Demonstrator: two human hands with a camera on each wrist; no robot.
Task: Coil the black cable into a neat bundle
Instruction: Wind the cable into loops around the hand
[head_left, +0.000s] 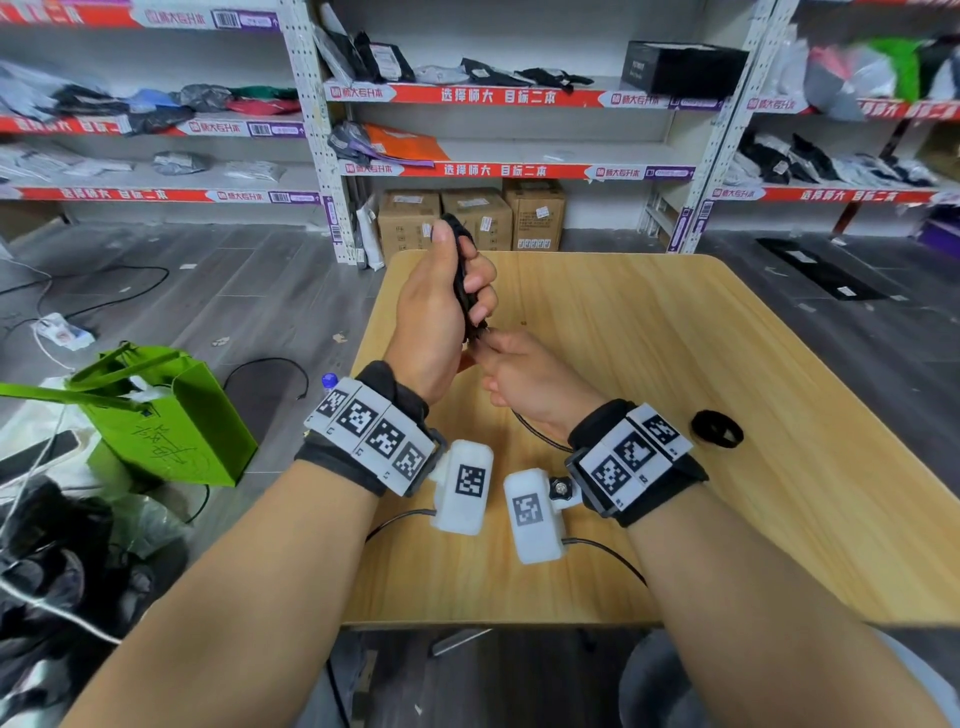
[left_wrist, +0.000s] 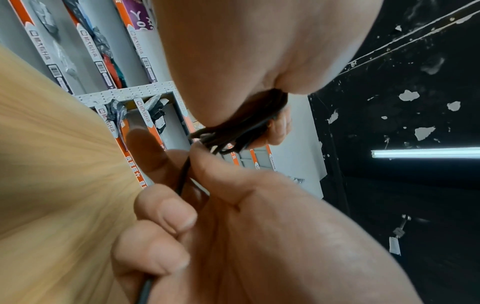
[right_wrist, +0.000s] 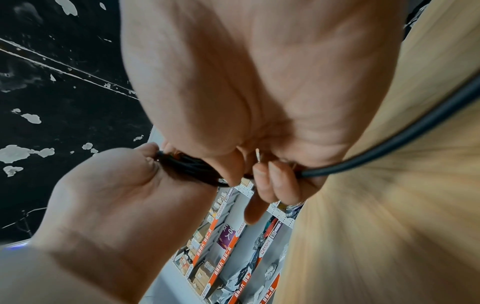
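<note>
Black cable (head_left: 464, 280): folded loops are bunched in my left hand (head_left: 441, 312), held upright above the wooden table (head_left: 675, 364), thumb up top, fingers curled round the bundle. Loop ends stick out above the thumb and below the palm.

My right hand (head_left: 524, 374) sits just under the left, touching it. Thumb and fingertips pinch the free strand right where it leaves the bottom of the bundle. Right wrist view: the loose tail (right_wrist: 415, 131) runs out past my curled fingers (right_wrist: 275, 183) and arcs away over the tabletop. Left wrist view: same strand (left_wrist: 183, 176) passes through the right-hand grip and drops out of frame at the bottom.

Head view also shows a short stretch of tail under my right wrist, lying close to the table; can't tell if it touches.

Small black ring-shaped item (head_left: 717, 428) lies flat on the table, right of my right wrist, well apart from the cable. Can't tell what it is.

Green paper bag (head_left: 166, 415) on the floor left of the table. Cardboard boxes (head_left: 467, 218) under the shelving behind it.
</note>
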